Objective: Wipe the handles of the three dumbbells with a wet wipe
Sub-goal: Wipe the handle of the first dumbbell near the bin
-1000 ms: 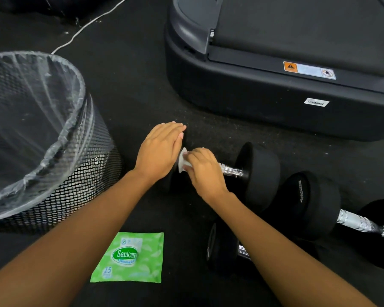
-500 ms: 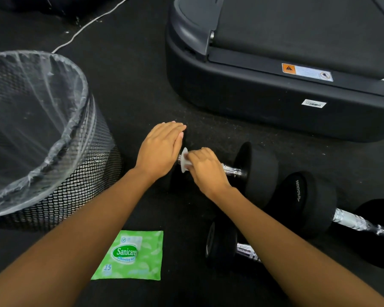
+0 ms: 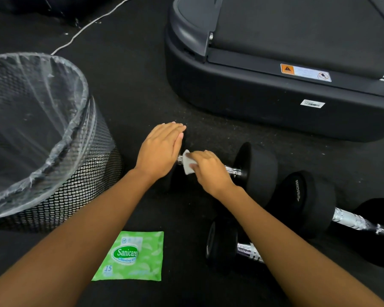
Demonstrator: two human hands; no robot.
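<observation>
Three dumbbells [image 3: 257, 171] on the floor [image 3: 142, 96] — right hand [image 3: 208, 171] pinches the wet wipe [image 3: 187, 166] round the farthest one's handle [image 3: 232, 169], lying left-to-right; left hand [image 3: 160, 149], fingers straight, rests on its left head.

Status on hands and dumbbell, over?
Left hand flat on left end of dumbbell. Right hand holds wipe on the handle. Nothing in the way.

On the black floor [image 3: 131, 85] to my left stands a black mesh bin [image 3: 80, 185], lined with a clear plastic bag [image 3: 31, 129] folded over its rim. Ahead on my right sits the dark end of a treadmill [image 3: 253, 103] bearing an orange warning label [image 3: 305, 72]. A white cable [image 3: 98, 18] runs across the floor beyond the bin.
</observation>
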